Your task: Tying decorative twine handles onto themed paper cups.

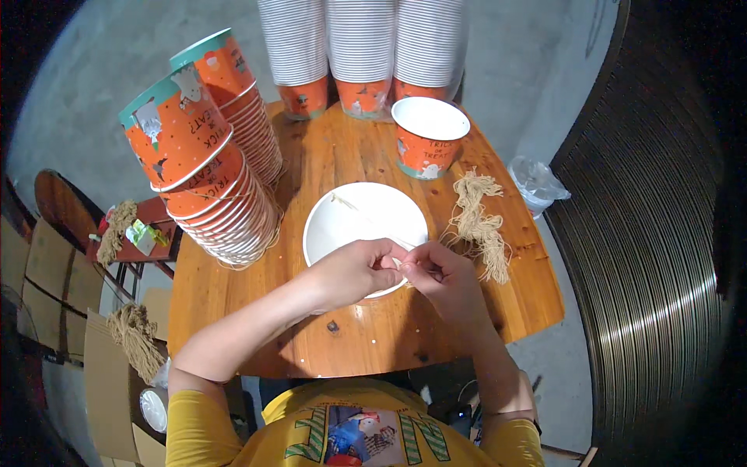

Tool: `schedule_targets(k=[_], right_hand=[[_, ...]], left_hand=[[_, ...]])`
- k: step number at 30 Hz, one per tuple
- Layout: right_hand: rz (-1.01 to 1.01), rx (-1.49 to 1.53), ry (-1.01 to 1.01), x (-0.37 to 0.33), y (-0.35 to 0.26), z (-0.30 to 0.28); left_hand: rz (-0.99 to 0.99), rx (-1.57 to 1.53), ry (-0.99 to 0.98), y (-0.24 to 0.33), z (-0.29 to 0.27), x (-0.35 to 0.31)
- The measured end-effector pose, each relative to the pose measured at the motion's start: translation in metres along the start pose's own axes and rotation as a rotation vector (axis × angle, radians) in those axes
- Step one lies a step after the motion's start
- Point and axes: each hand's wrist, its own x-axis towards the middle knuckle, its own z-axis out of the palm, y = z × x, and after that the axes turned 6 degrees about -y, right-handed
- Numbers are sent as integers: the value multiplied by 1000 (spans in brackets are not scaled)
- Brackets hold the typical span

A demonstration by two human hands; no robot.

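A paper bucket with a white inside [334,233] stands mouth up on the wooden table in front of me. A thin pale string [359,212] runs across its opening toward my fingers. Over the bucket's near right rim, my left hand [354,272] pinches the string between thumb and fingers. My right hand [445,279] is closed on the same string, its fingertips meeting the left ones. The exact spot where the string passes between the fingertips is partly hidden. Just right of my right hand lies a loose bundle of tan string [478,222].
Two leaning stacks of orange buckets, the nearer stack [191,167] and the farther stack [241,109], stand at the left. An orange bucket [428,148] sits upright at back right. Bagged bucket stacks [359,47] line the far edge. A ridged dark surface [646,233] rises at right.
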Motion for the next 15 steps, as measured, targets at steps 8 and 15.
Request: schedule_targets(k=[8,15], right_hand=[[1,-54,-23,0,-2,-2],[-30,-13,1,1,1,0]], left_hand=[[7,173,61,4,-2,-1],[43,179,132,5,-1,-3]])
